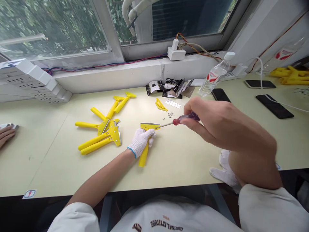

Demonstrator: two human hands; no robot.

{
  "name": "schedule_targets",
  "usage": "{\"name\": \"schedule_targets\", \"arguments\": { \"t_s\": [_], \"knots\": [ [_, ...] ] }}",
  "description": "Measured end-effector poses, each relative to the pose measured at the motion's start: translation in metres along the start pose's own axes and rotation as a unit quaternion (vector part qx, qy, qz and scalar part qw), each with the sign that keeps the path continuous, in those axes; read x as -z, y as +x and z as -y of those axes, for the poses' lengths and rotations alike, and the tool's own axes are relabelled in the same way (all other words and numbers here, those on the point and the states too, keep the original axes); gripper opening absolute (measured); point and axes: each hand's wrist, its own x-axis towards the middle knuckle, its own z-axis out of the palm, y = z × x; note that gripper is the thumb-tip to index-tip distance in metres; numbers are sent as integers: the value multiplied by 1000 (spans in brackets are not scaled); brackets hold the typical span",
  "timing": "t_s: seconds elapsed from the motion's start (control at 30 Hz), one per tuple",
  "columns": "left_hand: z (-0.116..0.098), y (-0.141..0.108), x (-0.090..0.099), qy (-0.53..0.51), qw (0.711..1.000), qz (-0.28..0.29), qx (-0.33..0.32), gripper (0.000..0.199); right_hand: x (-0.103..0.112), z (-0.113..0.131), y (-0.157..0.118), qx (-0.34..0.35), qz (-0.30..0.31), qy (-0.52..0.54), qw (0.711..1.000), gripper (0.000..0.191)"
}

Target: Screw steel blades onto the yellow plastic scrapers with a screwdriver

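Observation:
Wrapped in a white knitted glove, my left hand point(140, 141) grips a yellow scraper point(143, 157) by the neck, its bladed head pointing away from me. My bare right hand point(212, 124) is closed round the dark handle of a screwdriver point(177, 121). The screwdriver's tip meets the right end of the scraper head, at a screw. Just beyond lie several small screws point(171, 115), loose yellow plastic pieces point(160, 105) and thin metal blades point(173, 103). To the left rests a group of yellow scrapers point(114, 133), some with blades fitted; farther back are yellow handles point(125, 102).
Black printed cards point(172, 88) lie near the wall beside a water bottle point(213, 77). Phones point(274, 105) with cables are at the right. A white glove point(225, 170) lies under my right forearm. White boxes point(31, 80) are stacked left, near another person's hand point(6, 134).

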Motion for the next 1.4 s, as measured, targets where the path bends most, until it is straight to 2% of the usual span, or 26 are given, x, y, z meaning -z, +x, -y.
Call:
{"name": "schedule_targets", "arguments": {
  "t_s": [0.03,0.1,0.17,0.27,0.37,0.63,0.7,0.83,0.93,1.03,1.1,1.2,1.3,1.4],
  "knots": [
    [-1,0,0,1,1000,2,1,35,3,-3,0,34,16,25,999,4],
    [-2,-1,0,3,1000,3,5,35,8,-6,1,96,41,66,992,16],
    [-2,-1,0,3,1000,4,10,35,10,-6,1,116,48,78,989,24],
    [-2,-1,1,-7,1000,9,14,35,9,-4,1,73,46,55,995,17],
    [-1,0,1,-16,1000,16,18,35,7,-2,3,24,19,17,999,12],
    [-3,-3,0,-3,1000,13,7,33,-8,3,4,9,-58,-107,993,35],
    [-3,-2,0,-6,1000,12,8,33,-6,2,4,22,-34,-75,996,30],
    [-2,-1,0,-8,1000,9,9,33,7,-6,3,96,38,47,994,16],
    [-2,-1,0,-2,1000,9,8,33,9,-10,3,104,17,14,994,16],
    [-2,-1,0,0,1000,11,9,33,-1,-8,4,79,-34,-84,993,24],
    [-2,0,1,-1,1000,10,11,32,-6,-7,6,51,-43,-114,991,31],
    [-1,1,1,-8,1000,5,14,31,-4,-8,6,28,10,-55,998,23],
    [-2,1,1,-15,1000,8,16,32,5,-11,4,64,60,31,996,14],
    [-2,0,1,-20,999,11,23,33,7,-9,2,87,48,14,995,16]
  ]
}}
